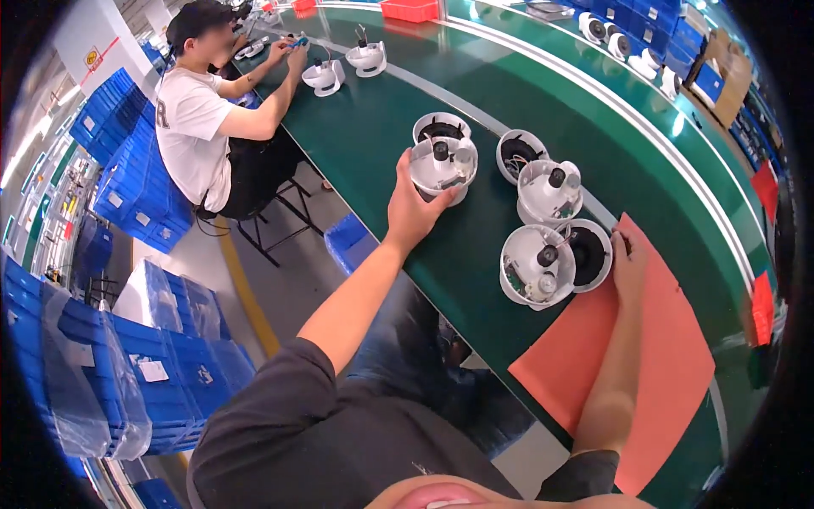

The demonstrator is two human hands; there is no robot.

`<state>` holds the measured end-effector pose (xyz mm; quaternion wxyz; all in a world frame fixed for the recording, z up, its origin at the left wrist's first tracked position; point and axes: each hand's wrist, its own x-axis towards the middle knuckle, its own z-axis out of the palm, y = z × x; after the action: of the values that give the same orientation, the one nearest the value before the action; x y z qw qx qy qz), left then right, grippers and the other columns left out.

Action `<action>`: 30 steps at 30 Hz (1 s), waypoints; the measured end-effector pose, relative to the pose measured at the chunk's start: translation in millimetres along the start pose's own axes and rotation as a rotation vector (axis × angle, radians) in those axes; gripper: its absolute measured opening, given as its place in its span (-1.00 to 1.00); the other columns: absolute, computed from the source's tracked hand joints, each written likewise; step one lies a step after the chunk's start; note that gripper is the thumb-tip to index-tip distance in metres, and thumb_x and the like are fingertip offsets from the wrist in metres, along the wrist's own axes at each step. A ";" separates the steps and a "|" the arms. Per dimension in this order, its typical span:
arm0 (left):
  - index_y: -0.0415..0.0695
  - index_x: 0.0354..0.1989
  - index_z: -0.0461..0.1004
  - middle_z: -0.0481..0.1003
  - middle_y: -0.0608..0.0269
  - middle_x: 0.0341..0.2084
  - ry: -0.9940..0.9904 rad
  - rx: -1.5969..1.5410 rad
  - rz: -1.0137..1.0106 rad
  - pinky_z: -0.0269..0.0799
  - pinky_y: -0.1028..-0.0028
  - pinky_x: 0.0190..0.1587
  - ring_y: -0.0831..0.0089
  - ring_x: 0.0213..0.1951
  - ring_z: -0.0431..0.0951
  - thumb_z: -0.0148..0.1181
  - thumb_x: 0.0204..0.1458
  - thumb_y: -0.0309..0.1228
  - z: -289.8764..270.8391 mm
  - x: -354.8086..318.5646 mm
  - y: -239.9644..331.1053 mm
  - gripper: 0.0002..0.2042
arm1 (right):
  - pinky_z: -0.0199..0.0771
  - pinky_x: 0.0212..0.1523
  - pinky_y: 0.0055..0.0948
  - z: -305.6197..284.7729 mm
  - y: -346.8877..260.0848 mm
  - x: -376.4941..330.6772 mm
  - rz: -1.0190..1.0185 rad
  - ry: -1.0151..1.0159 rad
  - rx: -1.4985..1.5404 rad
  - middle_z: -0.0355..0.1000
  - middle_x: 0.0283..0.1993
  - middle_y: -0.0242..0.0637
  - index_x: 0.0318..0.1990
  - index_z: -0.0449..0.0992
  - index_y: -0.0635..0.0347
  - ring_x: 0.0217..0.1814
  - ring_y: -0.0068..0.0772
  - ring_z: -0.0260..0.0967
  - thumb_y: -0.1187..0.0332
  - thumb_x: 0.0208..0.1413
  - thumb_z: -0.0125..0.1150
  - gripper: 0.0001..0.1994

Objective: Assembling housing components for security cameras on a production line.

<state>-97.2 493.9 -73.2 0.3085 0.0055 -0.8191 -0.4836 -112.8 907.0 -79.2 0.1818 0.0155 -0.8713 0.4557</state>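
My left hand (412, 206) wraps round the side of a white dome-shaped camera housing (432, 172), whose open bowl shows a black lens and small parts inside. Right behind it is a white round cover (442, 124) with a dark inside. My right hand (628, 265) is over the orange mat (657, 356), its fingers curled together around something too small to make out. Just left of that hand is a round white cover with a black inside (592, 256), beside a second open housing (527, 270). A third housing (543, 204) stands beyond, next to another cover (512, 153).
The green conveyor table (475, 280) curves away to the upper left. A co-worker (199, 127) sits there handling a small blue item, near two white housings (323, 78). Stacked blue crates (136, 365) line the left. Red trays (410, 9) and more white housings (617, 44) are at the far side.
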 end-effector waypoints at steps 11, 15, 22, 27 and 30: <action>-0.28 0.33 -0.01 0.33 -0.19 0.16 -0.023 0.038 -0.004 0.32 0.25 0.18 0.00 0.17 0.41 0.45 -0.13 -0.04 -3.3 0.9 4.6 -0.03 | 0.39 -0.07 -0.43 -0.9 -6.4 -3.2 0.000 0.014 -0.063 0.54 -0.14 -0.21 -0.09 0.54 0.25 -0.09 -0.37 0.46 0.28 0.25 0.13 -0.76; -0.31 0.34 -0.03 0.29 -0.23 0.19 -0.042 0.037 0.011 0.28 0.25 0.23 0.02 0.21 0.37 0.44 -0.11 -0.02 -1.2 3.2 4.5 -0.02 | 0.39 -0.07 -0.43 -0.9 -0.4 -1.5 0.016 0.004 0.011 0.53 -0.16 -0.23 -0.08 0.54 0.23 -0.12 -0.38 0.45 0.28 0.26 0.13 -0.77; -0.27 0.33 0.01 0.33 -0.13 0.17 0.018 0.056 0.046 0.34 0.26 0.18 0.01 0.18 0.40 0.46 -0.15 -0.04 2.6 1.0 -2.9 -0.03 | 0.38 -0.07 -0.43 1.6 1.3 -1.3 -0.038 0.035 0.004 0.53 -0.15 -0.21 -0.10 0.53 0.25 -0.11 -0.37 0.44 0.31 0.25 0.12 -0.79; -0.26 0.33 0.00 0.32 -0.16 0.18 0.001 0.059 0.027 0.35 0.23 0.17 -0.01 0.18 0.40 0.46 -0.16 -0.02 1.6 1.6 -0.4 -0.02 | 0.37 -0.04 -0.43 1.9 6.2 -1.7 -0.073 0.036 -0.019 0.52 -0.14 -0.20 -0.07 0.53 0.25 -0.09 -0.37 0.43 0.32 0.25 0.11 -0.78; -0.26 0.33 0.00 0.32 -0.17 0.18 0.005 0.058 0.015 0.35 0.22 0.16 -0.02 0.17 0.41 0.46 -0.16 -0.01 1.6 0.0 -1.6 -0.01 | 0.37 -0.03 -0.43 2.7 2.6 -4.3 -0.057 0.038 0.033 0.52 -0.13 -0.21 -0.06 0.52 0.26 -0.10 -0.38 0.43 0.33 0.25 0.11 -0.78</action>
<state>-98.5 494.3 -75.0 0.3140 0.0096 -0.8319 -0.4574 -110.1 905.7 -84.1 0.2110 0.0348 -0.8593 0.4646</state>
